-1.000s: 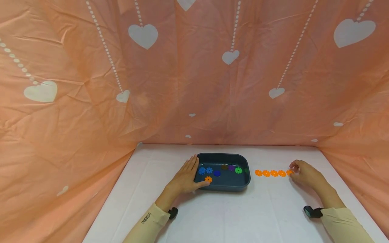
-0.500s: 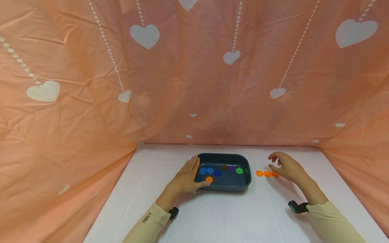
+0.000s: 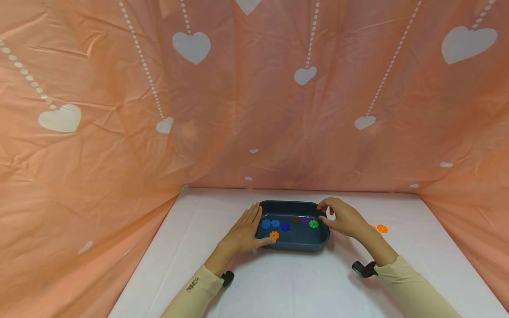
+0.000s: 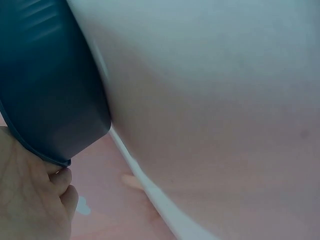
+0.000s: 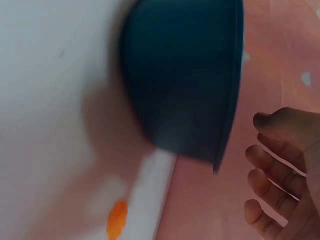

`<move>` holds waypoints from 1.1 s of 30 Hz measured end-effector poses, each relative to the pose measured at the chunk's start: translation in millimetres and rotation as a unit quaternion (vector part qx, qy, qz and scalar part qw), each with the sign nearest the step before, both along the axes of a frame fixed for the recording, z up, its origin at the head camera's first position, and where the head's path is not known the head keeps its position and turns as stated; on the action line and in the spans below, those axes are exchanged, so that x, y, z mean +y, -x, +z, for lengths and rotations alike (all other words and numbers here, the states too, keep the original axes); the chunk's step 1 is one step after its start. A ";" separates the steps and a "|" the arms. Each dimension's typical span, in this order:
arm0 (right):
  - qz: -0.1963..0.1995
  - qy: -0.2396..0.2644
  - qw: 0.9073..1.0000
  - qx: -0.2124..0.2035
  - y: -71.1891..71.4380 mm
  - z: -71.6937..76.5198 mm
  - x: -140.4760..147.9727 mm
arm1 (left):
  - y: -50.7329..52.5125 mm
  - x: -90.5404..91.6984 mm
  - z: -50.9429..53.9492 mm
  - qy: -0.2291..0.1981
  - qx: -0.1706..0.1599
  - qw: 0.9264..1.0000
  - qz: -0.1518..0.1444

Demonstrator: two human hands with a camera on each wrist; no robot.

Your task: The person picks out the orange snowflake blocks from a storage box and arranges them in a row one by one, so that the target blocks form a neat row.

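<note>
My left hand [image 3: 243,230] lies along the left rim of a dark blue rectangular tray [image 3: 292,247], fingers straight and thumb reaching over the front left corner. Over the tray's right rim hovers my right hand [image 3: 345,217], its thumb and fingers bent and apart; the right wrist view shows nothing between them. Inside the tray are flower-shaped plastic discs: two light blue discs [image 3: 270,223], a dark blue disc [image 3: 285,227], an orange disc [image 3: 274,235], a brown disc [image 3: 295,219], a purple disc [image 3: 304,220] and a green disc [image 3: 313,224].
To the right of the tray, an orange disc [image 3: 382,229] lies on the white tabletop [image 3: 294,287], with another partly behind my right forearm. The forearm may hide more. A peach curtain [image 3: 278,132] with white hearts hangs around the table's back and sides.
My right hand has moved left, from the far end of the orange disc row, across it, to the tray's right rim. My left hand has stayed on the tray.
</note>
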State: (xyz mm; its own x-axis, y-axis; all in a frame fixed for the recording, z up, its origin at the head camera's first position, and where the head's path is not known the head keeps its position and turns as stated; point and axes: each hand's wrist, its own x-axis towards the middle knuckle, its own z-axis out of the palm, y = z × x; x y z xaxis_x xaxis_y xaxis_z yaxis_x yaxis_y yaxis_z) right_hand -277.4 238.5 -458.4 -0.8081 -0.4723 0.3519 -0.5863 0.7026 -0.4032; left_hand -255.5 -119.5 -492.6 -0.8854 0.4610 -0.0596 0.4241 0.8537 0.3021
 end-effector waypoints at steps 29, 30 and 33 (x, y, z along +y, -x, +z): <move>0.168 -0.072 0.977 -0.109 26.3 -25.7 -97.7 | 1.9 0.5 1.7 0.011 -0.001 1.000 0.000; 0.170 -0.075 0.976 -0.112 27.1 -26.6 -99.8 | 1.9 0.5 1.8 0.011 -0.001 1.000 0.000; 0.175 -0.085 0.973 -0.120 28.8 -28.9 -105.4 | 1.6 0.3 1.8 0.009 -0.004 1.000 0.001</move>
State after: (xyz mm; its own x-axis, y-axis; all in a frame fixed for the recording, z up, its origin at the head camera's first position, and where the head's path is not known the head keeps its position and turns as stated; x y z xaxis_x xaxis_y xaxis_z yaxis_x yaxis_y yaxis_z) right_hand -306.2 133.1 -487.3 -0.6358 -0.7691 0.0652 -0.7055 0.5447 -0.4534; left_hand -257.1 -119.2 -490.8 -0.8858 0.4582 -0.0738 0.4205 0.8596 0.2905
